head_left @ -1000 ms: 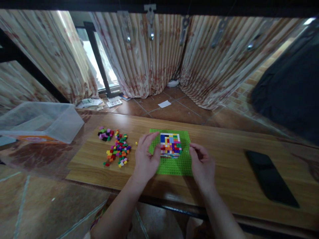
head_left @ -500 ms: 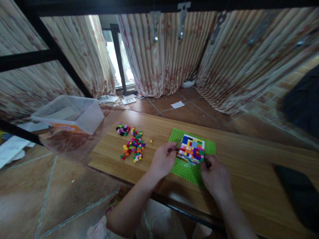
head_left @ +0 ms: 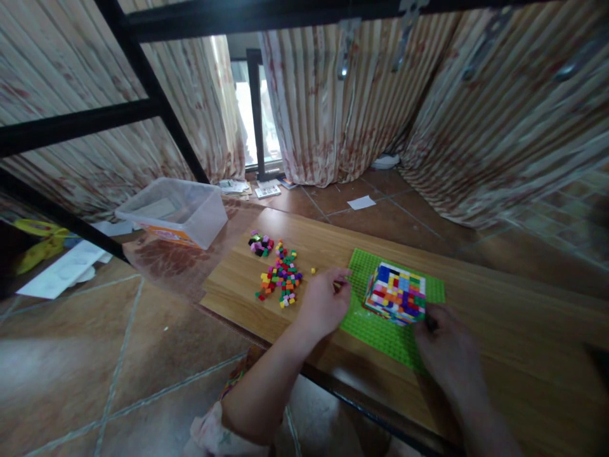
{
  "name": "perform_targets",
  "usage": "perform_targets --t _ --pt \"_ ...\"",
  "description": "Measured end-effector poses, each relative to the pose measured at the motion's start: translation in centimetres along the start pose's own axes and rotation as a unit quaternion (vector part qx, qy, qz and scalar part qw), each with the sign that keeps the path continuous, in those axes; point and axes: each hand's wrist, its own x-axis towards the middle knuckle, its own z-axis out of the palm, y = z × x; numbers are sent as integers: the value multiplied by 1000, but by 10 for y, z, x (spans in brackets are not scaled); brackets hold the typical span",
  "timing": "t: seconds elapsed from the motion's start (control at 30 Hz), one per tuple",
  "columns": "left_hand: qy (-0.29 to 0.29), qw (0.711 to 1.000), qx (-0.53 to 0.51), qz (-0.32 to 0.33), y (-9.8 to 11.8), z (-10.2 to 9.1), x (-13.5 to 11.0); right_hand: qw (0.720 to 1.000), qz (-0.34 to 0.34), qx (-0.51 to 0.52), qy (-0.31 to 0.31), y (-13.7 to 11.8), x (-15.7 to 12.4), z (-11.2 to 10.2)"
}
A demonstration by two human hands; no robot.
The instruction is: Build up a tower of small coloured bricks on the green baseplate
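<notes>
A many-coloured block of small bricks point(head_left: 396, 294) stands on a green baseplate point(head_left: 380, 330) on a wooden board point(head_left: 304, 244). My left hand point(head_left: 323, 308) rests at the baseplate's left edge with its fingers curled; what they hold is hidden. My right hand point(head_left: 447, 352) lies at the near right corner of the brick block, fingers bent and touching its lower edge. A heap of loose coloured bricks point(head_left: 280, 279) lies on the board to the left of my left hand, with one yellow brick point(head_left: 313, 271) apart from it.
A clear plastic box point(head_left: 174, 212) stands at the far left of the board. Black metal bars point(head_left: 143, 76) cross above. Striped curtains point(head_left: 361, 101) hang behind, over a tiled floor point(head_left: 95, 355) with papers point(head_left: 269, 189) on it.
The view has swung to the left, so board and bricks sit further right. My left hand has drawn back from the brick block to the baseplate's left edge. My right hand has dropped to the block's near corner.
</notes>
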Motion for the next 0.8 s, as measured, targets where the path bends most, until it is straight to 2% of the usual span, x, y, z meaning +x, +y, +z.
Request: perform_targets --t 0.07,0.13,0.33,0.43,0.53,0.63,0.73,0.8 --pt "66 997 34 -11 -5 -15 8 1000 0 -2 -4 -1 0 0" --pt "134 982 137 3 -11 -28 15 1000 1 -5 -5 -2 0 -1" --pt "73 940 329 47 -24 -36 23 1000 -10 -1 3 -8 1 -3" --pt "64 929 361 50 -25 -36 24 1000 -15 -2 5 -13 1 -4" --pt "59 948 302 81 -19 -35 23 1000 -12 10 8 -16 1 -4" --pt "13 971 164 173 -2 -29 14 1000 3 8 1 -20 1 -5" --pt "-44 959 54 276 16 -16 0 1000 13 8 -7 -24 1 -6" --pt "-50 947 22 316 25 -6 -8 1000 11 12 -4 -26 1 -7"
